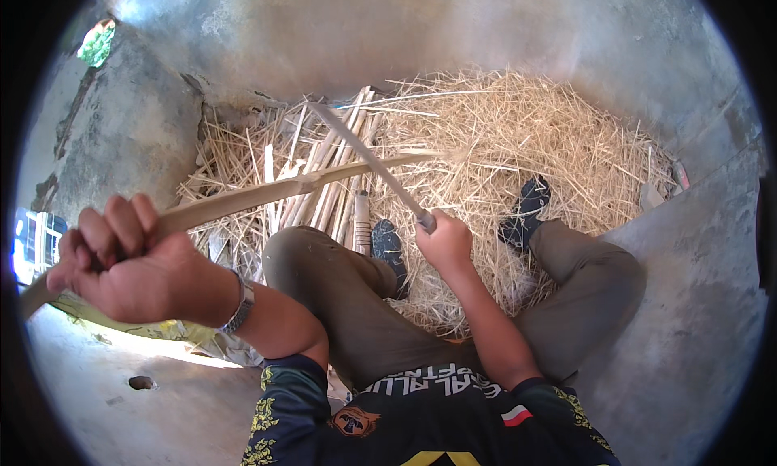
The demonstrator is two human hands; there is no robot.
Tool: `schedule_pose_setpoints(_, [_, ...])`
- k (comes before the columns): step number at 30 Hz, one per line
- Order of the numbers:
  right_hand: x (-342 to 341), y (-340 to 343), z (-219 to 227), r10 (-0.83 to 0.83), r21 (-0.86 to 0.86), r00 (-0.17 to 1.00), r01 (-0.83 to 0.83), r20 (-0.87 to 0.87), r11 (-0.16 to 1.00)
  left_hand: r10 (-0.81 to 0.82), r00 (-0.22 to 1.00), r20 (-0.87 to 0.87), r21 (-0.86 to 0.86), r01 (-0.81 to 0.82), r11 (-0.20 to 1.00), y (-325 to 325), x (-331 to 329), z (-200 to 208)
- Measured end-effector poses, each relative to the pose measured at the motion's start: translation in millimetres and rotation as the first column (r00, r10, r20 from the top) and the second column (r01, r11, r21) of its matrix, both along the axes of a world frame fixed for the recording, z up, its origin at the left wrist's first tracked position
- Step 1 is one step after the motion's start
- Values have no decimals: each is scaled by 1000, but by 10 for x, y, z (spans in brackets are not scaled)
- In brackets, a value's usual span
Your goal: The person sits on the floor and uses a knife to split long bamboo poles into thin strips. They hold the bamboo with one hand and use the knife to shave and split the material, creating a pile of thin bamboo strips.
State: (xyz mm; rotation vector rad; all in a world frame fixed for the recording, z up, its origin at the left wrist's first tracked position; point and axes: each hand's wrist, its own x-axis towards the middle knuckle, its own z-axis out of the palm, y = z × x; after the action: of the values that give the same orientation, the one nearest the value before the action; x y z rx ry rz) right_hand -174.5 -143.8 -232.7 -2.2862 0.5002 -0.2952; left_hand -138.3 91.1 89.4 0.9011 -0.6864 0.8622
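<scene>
My left hand (133, 264), with a metal watch on its wrist, is closed round a long split bamboo strip (271, 192). The strip slants from the left edge up toward the middle, its far end over the shavings. In my right hand (447, 241) is the handle of a long, narrow-bladed knife (356, 142), pointing up and to the left. Its blade crosses the strip just beyond my knees; whether it touches or only passes over it, I cannot tell. My fingers hide most of the knife's handle.
Pale bamboo shavings (518, 134) cover the floor ahead and round my dark shoes (388, 252). Several split bamboo lengths (324, 163) lie beyond my left knee. A concrete wall (421, 29) closes the far side. At left are a yellowish sack (162, 328) and a small hole (141, 382).
</scene>
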Motion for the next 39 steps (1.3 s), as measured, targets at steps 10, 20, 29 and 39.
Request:
schedule_pose_setpoints(10, [45,-122,-713,-110,197,936,183,-334,963,-284,953,105,35,282,959,267,-515,1])
schedule_pose_setpoints(20, [-60,-512,-1235,-354,192,848,453,-395,871,-450,885,120,-28,456,889,731,-965,-64])
schedule_pose_setpoints(29, [185,-86,-567,-139,870,946,324,-292,372,-50,994,100,-19,52,998,466,-636,-60])
schedule_pose_setpoints(39, [119,22,-235,-63,501,987,130,-149,855,-228,964,-136,161,249,955,-787,662,-599])
